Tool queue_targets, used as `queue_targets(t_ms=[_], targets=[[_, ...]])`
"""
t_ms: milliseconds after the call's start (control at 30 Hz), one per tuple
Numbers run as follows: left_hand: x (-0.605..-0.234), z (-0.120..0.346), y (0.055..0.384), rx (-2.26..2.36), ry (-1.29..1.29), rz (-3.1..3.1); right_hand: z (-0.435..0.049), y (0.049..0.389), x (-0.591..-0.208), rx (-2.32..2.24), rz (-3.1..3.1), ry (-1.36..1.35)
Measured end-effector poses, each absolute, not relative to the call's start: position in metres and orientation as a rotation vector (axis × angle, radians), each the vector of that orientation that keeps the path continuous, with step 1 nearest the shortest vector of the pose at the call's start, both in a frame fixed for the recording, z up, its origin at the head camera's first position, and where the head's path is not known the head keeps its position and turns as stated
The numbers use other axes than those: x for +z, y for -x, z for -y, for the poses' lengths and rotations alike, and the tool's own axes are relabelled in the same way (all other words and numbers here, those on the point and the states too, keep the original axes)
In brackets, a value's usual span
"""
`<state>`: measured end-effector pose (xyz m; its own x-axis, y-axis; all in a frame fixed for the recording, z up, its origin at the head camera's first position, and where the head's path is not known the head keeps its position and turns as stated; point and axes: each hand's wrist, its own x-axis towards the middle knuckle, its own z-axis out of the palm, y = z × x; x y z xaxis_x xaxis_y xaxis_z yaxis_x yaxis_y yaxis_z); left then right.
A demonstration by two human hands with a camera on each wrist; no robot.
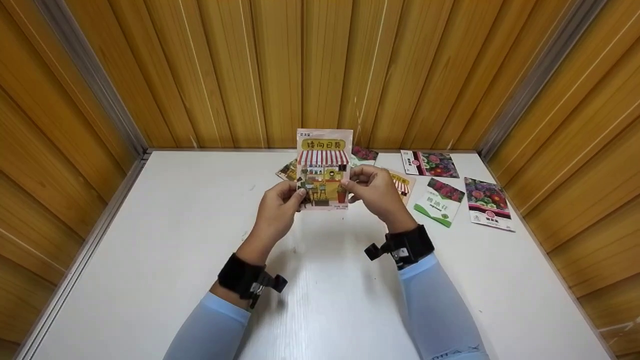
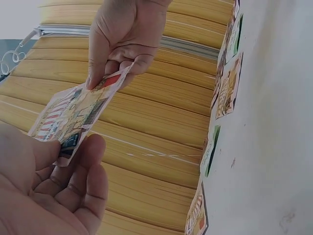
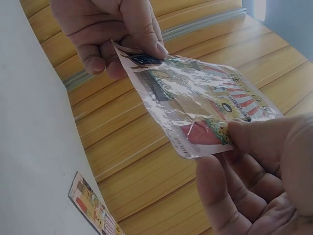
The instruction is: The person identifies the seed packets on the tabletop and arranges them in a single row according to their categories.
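Between both hands a pink seed packet, printed with a striped awning and a shop front, is held up off the table with its front facing the head camera. My left hand pinches its lower left edge, thumb on the front. On the opposite edge, my right hand pinches it the same way. The right wrist view shows the shiny plastic face of the packet with both thumbs on it. Behind the packet and right hand, other packets on the table are partly hidden, among them a pink one.
On the white table, a green-and-white packet lies right of the right hand. Two flower-picture packets lie farther right, one by the back edge and one near the right edge. Wood-look panels enclose the back and sides.
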<state>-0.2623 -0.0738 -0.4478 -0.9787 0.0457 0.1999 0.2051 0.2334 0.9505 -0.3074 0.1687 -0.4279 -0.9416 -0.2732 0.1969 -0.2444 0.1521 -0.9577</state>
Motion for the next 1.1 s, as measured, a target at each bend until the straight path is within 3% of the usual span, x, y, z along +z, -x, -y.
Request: queue_targets(t_ms=[1100], targets=[[-0.433,0.076,0.247,-1.704,0.249,2.295,-0.168,0.291,-0.411,-1.989,-2.398,0.774]])
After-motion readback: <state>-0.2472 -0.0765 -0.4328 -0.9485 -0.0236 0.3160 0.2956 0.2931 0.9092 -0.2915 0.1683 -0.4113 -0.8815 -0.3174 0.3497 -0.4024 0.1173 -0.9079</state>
